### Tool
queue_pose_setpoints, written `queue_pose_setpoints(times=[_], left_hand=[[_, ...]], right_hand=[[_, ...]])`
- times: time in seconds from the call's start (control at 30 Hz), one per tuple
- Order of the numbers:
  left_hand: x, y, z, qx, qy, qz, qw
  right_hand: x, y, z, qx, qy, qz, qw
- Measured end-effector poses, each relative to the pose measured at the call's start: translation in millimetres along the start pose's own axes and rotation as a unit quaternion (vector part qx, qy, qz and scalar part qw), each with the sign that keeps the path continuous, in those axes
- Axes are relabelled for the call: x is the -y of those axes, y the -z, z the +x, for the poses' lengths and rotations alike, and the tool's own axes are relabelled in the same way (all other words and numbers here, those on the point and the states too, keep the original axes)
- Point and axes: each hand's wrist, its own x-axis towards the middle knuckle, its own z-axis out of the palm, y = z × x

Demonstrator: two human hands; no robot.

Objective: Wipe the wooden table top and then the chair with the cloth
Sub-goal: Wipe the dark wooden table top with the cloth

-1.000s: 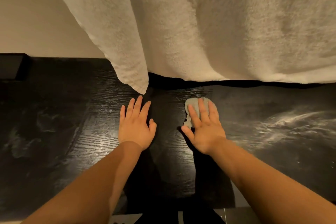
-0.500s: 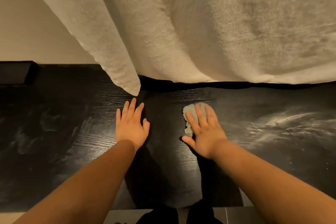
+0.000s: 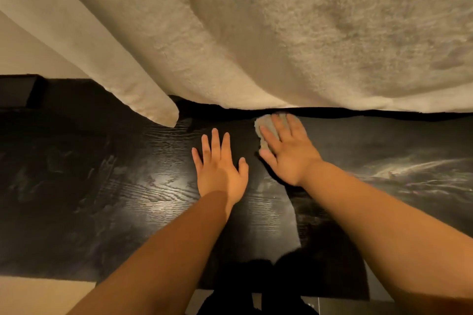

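Item: desk. Dark wooden top with open grain, seen from above. A sheen of light lies near its middle. Pale dusty streaks cross its right part, and fainter smears show at the left.

Item: cloth. Small, grey, crumpled. It lies on the desk top close to the far edge, right of centre, and is mostly covered by the right hand. Its left edge and far end show past the fingers.

Item: right hand. Palm down, fingers straight and slightly spread, pressing flat on the cloth. The fingertips reach almost to the far edge of the desk.

Item: left hand. Palm down, fingers straight and spread, thumb out to the right. It rests flat on bare wood just beside the right hand, apart from the cloth, and holds nothing.

Item: blanket. Cream, fluffy, hanging in folds beyond the far edge of the desk. One corner droops onto the top, left of the hands.

Item: dark box, at the far left corner; what it is cannot be told.

Item: wall, plain and pale, upper left.

Item: floor, pale, below the near edge at the left.
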Motion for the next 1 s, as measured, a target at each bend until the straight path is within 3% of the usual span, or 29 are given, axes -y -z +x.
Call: queue_pose_setpoints(times=[0.1, 0.17, 0.3, 0.37, 0.57, 0.63, 0.73, 0.8, 0.9, 1.0], left_hand=[[-2.6, -0.6, 0.2, 0.011, 0.003, 0.013, 1.0], [-1.3, -2.2, 0.9, 0.014, 0.006, 0.024, 1.0], [-0.6, -6.1, 3.5, -0.007, 0.013, 0.01, 1.0], [-0.8, -6.5, 3.1, -0.014, 0.012, 0.008, 1.0], [-1.9, -5.7, 3.3, -0.017, 0.016, 0.014, 1.0], [-1.1, -6.2, 3.3, -0.02, 0.015, 0.011, 1.0], [-0.7, -7.8, 3.1, -0.022, 0.015, 0.015, 1.0], [-1.0, -8.1, 3.4, -0.022, 0.016, 0.018, 0.999], [-1.6, -7.3, 3.8, -0.023, 0.014, 0.019, 0.999], [-1.9, -6.6, 3.8, -0.023, 0.017, 0.017, 0.999]], right_hand=[[-4.2, -8.7, -32.0, 0.024, 0.101, -0.019, 0.994], [-22.7, 5.3, -14.1, 0.017, 0.118, -0.032, 0.992], [-43.3, 34.5, 36.8, 0.009, 0.011, 0.009, 1.0], [-35.4, 30.5, 32.1, -0.006, 0.001, 0.007, 1.0], [-40.2, -12.6, -33.6, 0.031, 0.186, -0.03, 0.982], [-61.8, -0.4, -16.4, 0.007, 0.161, -0.03, 0.986], [-82.5, 22.0, 12.6, -0.004, 0.031, -0.02, 0.999], [-76.2, 19.5, 8.2, -0.004, 0.005, -0.016, 1.0], [-53.4, -11.8, -36.0, -0.02, 0.085, -0.027, 0.996], [-61.6, -24.9, -59.0, 0.023, 0.17, -0.021, 0.985]])
